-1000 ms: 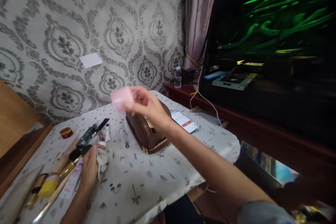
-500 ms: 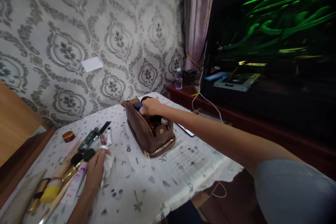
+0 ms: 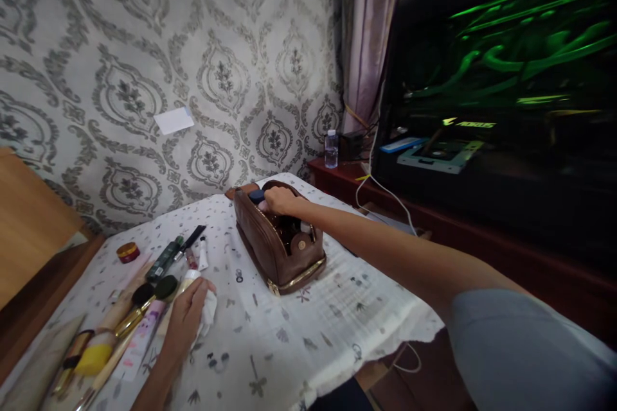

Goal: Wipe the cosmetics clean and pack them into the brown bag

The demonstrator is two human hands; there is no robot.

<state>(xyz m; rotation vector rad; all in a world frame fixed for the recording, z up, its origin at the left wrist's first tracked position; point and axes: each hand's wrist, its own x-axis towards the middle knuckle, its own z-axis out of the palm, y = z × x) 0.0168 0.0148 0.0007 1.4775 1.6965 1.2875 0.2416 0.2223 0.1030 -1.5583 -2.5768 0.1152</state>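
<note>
My right hand (image 3: pixel 281 200) reaches into the open brown bag (image 3: pixel 260 241), its fingers closed near a dark blue item (image 3: pixel 257 195); what they hold is hidden. Over a white cloth (image 3: pixel 208 313) beside the cosmetics lies my left hand (image 3: pixel 187 311), fingers curled round the cloth. A white-capped tube (image 3: pixel 191 275) sits just beyond it. Left of that hand are a pink and white tube (image 3: pixel 142 340), brushes with dark heads (image 3: pixel 166 287), a yellow item (image 3: pixel 94 353) and a green bottle (image 3: pixel 164 260).
A red and gold jar (image 3: pixel 128 252) stands at the cloth-covered table's left. Behind the bag rises a patterned wall (image 3: pixel 193 45). A water bottle (image 3: pixel 331 149), a white cable (image 3: pixel 385 191) and a large dark glass panel (image 3: pixel 506 160) are on the right.
My left hand has shifted slightly right, uncovering more of the white-capped tube and cloth. The right hand remains in the bag. The view has shifted slightly.
</note>
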